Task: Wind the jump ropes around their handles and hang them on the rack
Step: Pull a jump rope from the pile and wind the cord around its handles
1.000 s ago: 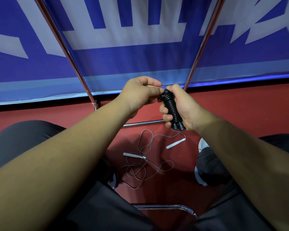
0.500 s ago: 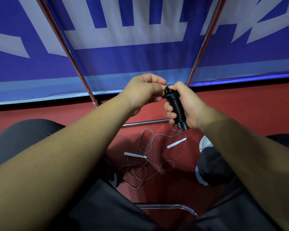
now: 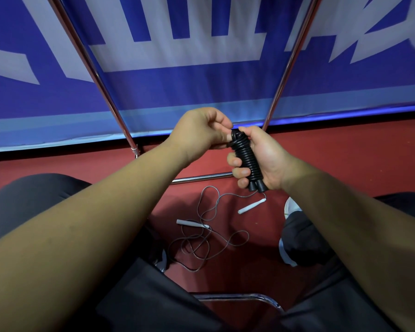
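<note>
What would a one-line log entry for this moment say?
right hand: grips wound black rope | left hand: pinches its top end | grey rope: loose on floor

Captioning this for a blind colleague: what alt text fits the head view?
A seated person's right hand grips a black jump rope wound tightly around its handles, while the left hand pinches the coil's top end. A thin grey jump rope with white handles lies loose on the red floor below, before a chrome rack and blue banner.
</note>
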`<state>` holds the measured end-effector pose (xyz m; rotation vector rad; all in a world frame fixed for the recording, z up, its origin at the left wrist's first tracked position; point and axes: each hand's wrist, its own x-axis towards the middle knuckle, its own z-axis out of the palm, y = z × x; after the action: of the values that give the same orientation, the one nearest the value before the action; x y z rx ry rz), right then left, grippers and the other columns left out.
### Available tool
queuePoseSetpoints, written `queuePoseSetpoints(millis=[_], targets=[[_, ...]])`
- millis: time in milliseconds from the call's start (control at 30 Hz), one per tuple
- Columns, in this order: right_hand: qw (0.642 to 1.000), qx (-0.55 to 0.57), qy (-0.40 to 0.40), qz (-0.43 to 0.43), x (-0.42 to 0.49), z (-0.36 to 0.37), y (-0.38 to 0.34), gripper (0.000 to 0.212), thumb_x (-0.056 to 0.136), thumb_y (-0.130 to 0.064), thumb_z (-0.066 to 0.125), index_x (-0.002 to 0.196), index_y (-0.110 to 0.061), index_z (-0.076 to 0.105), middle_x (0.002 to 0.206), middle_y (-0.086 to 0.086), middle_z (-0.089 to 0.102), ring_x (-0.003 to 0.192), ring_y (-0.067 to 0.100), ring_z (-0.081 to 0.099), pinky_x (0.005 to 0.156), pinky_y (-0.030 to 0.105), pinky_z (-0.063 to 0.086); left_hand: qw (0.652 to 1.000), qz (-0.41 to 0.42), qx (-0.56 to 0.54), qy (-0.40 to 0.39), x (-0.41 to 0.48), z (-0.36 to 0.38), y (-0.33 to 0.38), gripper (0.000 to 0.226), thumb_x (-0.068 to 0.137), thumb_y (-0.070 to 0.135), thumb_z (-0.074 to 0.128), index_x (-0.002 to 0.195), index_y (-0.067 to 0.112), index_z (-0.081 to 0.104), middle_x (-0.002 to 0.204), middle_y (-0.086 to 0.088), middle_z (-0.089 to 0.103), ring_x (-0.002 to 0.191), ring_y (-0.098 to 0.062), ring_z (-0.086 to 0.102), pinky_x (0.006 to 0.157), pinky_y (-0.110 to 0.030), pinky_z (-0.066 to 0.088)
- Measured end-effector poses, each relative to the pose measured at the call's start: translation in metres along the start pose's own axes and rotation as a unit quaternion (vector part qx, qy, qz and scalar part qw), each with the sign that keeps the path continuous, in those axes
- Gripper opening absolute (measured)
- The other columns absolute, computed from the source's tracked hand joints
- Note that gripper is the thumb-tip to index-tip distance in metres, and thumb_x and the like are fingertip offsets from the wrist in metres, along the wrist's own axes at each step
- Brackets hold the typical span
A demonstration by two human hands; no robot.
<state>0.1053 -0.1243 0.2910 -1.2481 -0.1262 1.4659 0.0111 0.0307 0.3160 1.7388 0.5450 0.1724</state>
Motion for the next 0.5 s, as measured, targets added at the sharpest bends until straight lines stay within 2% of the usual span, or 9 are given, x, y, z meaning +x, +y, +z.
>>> queuePoseSetpoints(millis=[100, 267, 367, 433, 500], targets=[[1.000, 0.010, -0.012, 0.013, -0.002, -0.002, 0.000, 0.038, 0.103, -0.062, 0.036, 0.119, -0.033, 0.056, 0.074, 0.002, 0.040, 0.048, 0.015, 0.034, 0.054, 0.027, 0.037, 0.995, 0.047, 0.080, 0.030, -0.003, 0.005, 0.000, 0.024, 0.086, -0.005, 0.075, 0.100, 0.014, 0.072, 0.084, -0.002, 0.077, 0.074, -0.010, 0.075, 0.078, -0.027, 0.063], [1.000, 0.002, -0.010, 0.011, -0.003, 0.001, -0.005, 0.044, 0.105, -0.065, 0.035, 0.126, -0.032, 0.056, 0.074, 0.001, 0.043, 0.050, 0.015, 0.034, 0.053, 0.027, 0.036, 0.995, 0.040, 0.065, 0.062, -0.006, 0.007, 0.001, 0.024, 0.082, -0.004, 0.073, 0.093, 0.018, 0.071, 0.078, 0.001, 0.075, 0.069, -0.008, 0.069, 0.080, -0.030, 0.061], [1.000, -0.002, -0.005, 0.001, -0.003, 0.001, -0.007, 0.046, 0.105, -0.068, 0.037, 0.119, -0.030, 0.057, 0.075, 0.001, 0.045, 0.051, 0.014, 0.036, 0.052, 0.026, 0.038, 0.996, 0.034, 0.049, 0.061, -0.004, 0.005, 0.003, 0.023, 0.080, -0.001, 0.074, 0.095, 0.016, 0.071, 0.076, 0.006, 0.072, 0.067, -0.009, 0.065, 0.080, -0.032, 0.059], [1.000, -0.015, 0.006, -0.014, -0.004, 0.002, -0.010, 0.049, 0.104, -0.072, 0.039, 0.107, -0.027, 0.057, 0.075, 0.001, 0.046, 0.050, 0.014, 0.037, 0.050, 0.026, 0.038, 0.994, 0.042, 0.077, 0.064, -0.001, 0.002, 0.007, 0.023, 0.078, 0.004, 0.076, 0.097, 0.017, 0.071, 0.078, 0.009, 0.070, 0.068, -0.007, 0.062, 0.075, -0.028, 0.057], [0.998, -0.036, 0.023, -0.039, -0.004, 0.003, -0.012, 0.053, 0.102, -0.075, 0.041, 0.105, -0.026, 0.061, 0.074, 0.001, 0.048, 0.051, 0.014, 0.037, 0.048, 0.026, 0.039, 0.990, 0.043, 0.117, 0.061, 0.002, 0.000, 0.011, 0.022, 0.078, 0.010, 0.076, 0.097, 0.019, 0.071, 0.077, 0.010, 0.069, 0.066, -0.004, 0.060, 0.070, -0.024, 0.054]])
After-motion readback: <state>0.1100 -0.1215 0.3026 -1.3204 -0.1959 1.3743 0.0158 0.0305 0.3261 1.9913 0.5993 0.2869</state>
